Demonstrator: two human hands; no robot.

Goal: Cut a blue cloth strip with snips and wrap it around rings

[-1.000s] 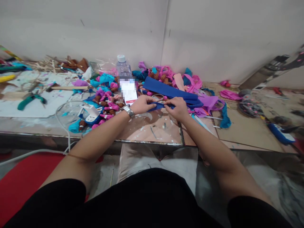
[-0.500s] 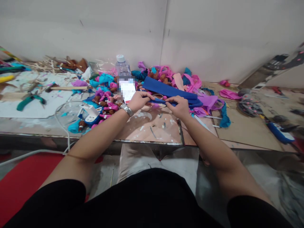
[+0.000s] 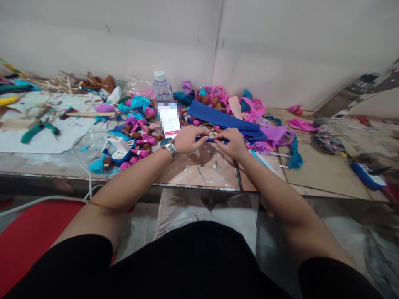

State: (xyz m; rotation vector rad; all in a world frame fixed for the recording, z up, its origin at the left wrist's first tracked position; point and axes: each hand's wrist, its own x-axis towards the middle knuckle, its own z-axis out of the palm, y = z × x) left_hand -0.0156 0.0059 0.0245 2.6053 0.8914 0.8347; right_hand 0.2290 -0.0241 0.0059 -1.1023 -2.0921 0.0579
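Note:
Pinched between my two hands is a narrow strip of blue fabric (image 3: 210, 140), held just above the table's front half. My left hand (image 3: 190, 139), with a metal watch (image 3: 169, 146) at its wrist, closes on the strip's left part. The fingers of my right hand (image 3: 231, 142) are bent onto it close by, nearly touching the left fingertips. Directly behind lies a wider folded piece of blue fabric (image 3: 222, 116). A ring-shaped roll (image 3: 206, 127) sits behind the fingertips, partly hidden. Purple fabric (image 3: 276, 135) spreads to the right of my right hand.
A lit phone (image 3: 169, 120) stands before a plastic bottle (image 3: 162, 88). Pink and brown bundles (image 3: 145, 139) surround a power socket (image 3: 121, 153) with a white cable. Green-handled pliers (image 3: 35, 133) and a hammer (image 3: 90, 114) lie left. Cardboard (image 3: 318, 170) covers the right side.
My left hand has turned over and shifted slightly right, its fingers now nearer the right hand's. Less of the blue strip shows between them. My right hand has moved slightly left and down.

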